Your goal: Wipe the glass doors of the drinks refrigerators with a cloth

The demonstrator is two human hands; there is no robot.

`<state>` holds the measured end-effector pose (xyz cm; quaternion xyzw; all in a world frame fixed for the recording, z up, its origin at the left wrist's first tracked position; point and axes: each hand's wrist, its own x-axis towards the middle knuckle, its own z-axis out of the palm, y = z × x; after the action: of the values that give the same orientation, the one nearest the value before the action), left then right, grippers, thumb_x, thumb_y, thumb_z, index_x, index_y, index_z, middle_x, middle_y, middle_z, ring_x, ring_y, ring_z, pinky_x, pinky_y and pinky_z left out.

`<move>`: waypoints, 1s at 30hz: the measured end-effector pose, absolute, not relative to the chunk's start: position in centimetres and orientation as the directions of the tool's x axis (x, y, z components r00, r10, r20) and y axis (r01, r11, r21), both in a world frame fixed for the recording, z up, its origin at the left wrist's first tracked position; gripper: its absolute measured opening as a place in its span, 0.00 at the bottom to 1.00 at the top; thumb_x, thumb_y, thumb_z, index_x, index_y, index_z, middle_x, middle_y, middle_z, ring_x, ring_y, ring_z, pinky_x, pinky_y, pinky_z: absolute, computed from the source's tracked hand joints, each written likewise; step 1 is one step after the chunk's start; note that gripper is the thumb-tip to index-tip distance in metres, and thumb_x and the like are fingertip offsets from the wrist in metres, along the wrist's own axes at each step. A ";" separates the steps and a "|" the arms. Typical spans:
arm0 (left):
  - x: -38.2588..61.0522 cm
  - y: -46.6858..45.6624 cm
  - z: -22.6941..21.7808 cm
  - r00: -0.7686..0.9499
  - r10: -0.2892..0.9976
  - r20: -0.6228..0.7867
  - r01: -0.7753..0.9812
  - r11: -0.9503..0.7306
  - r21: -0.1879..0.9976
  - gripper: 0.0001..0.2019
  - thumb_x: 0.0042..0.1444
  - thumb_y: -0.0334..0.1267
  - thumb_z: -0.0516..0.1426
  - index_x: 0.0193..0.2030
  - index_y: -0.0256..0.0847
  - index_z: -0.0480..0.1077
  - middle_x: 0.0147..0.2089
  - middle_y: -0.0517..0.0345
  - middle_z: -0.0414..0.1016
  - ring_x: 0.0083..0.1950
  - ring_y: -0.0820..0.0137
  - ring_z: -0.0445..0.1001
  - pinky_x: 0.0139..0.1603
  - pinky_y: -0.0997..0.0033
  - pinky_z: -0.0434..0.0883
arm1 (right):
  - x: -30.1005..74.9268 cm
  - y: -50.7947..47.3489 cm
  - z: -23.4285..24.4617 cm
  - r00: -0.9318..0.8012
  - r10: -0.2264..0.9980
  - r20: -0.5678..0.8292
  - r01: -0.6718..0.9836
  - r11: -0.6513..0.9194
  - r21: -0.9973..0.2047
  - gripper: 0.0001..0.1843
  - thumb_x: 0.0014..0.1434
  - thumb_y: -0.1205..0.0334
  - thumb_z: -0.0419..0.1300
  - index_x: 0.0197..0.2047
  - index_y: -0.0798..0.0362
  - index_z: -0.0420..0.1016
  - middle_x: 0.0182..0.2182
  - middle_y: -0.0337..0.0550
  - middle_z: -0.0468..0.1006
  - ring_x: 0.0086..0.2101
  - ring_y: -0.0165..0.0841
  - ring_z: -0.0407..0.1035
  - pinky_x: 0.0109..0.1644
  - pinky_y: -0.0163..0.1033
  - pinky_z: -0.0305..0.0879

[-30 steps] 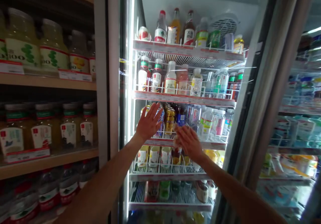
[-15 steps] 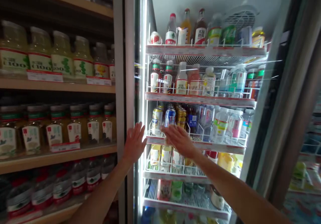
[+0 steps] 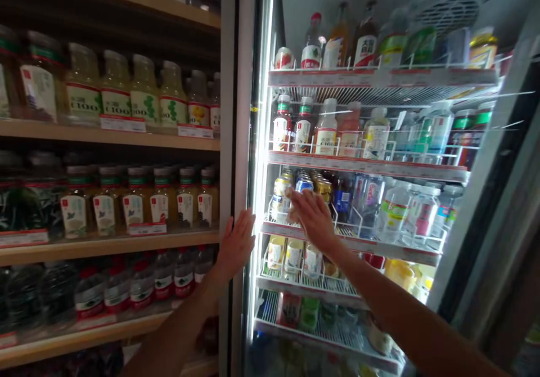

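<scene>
My left hand [image 3: 237, 245] is raised at the cooler's left frame post [image 3: 244, 157], fingers stretched upward; whether the palm touches the post I cannot tell. Farther right, my right hand [image 3: 314, 219] is held out flat before the middle shelf of the lit drinks cooler, with nothing visible in it. Its fingers point up and left and partly cover a blue can [image 3: 304, 183]. Close to its fingertips stands a pale yellow can [image 3: 281, 194], and a gold can [image 3: 323, 188] is just behind the hand. Contact with the cans cannot be made out.
Wooden shelves [image 3: 169, 135] at left carry rows of juice bottles [image 3: 115, 93] and red-capped bottles [image 3: 141, 281]. Wire-fronted cooler shelves [image 3: 367, 166] hold more bottles and cans. A dark door edge [image 3: 506, 197] stands at the right.
The view has turned left, so the cooler sits farther right and more of the wooden shelves shows. My right hand's fingers now point more steeply upward; both hands stay stretched out.
</scene>
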<state>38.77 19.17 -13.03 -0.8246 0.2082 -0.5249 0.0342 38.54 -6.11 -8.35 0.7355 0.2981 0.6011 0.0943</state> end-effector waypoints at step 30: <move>37.9 5.9 -13.5 0.217 -0.410 0.886 -0.469 -0.840 -0.274 0.27 0.61 0.38 0.46 0.66 0.34 0.49 0.68 0.46 0.52 0.72 0.61 0.37 0.68 0.52 0.44 | 32.8 -22.5 -14.6 0.247 0.536 0.807 0.202 -0.843 0.498 0.25 0.60 0.69 0.50 0.61 0.49 0.60 0.58 0.42 0.66 0.64 0.33 0.47 0.66 0.47 0.48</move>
<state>37.88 5.94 -13.53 -0.7795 0.2820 -0.5586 -0.0265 32.82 -22.51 -14.57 0.7757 0.2381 0.5654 0.1477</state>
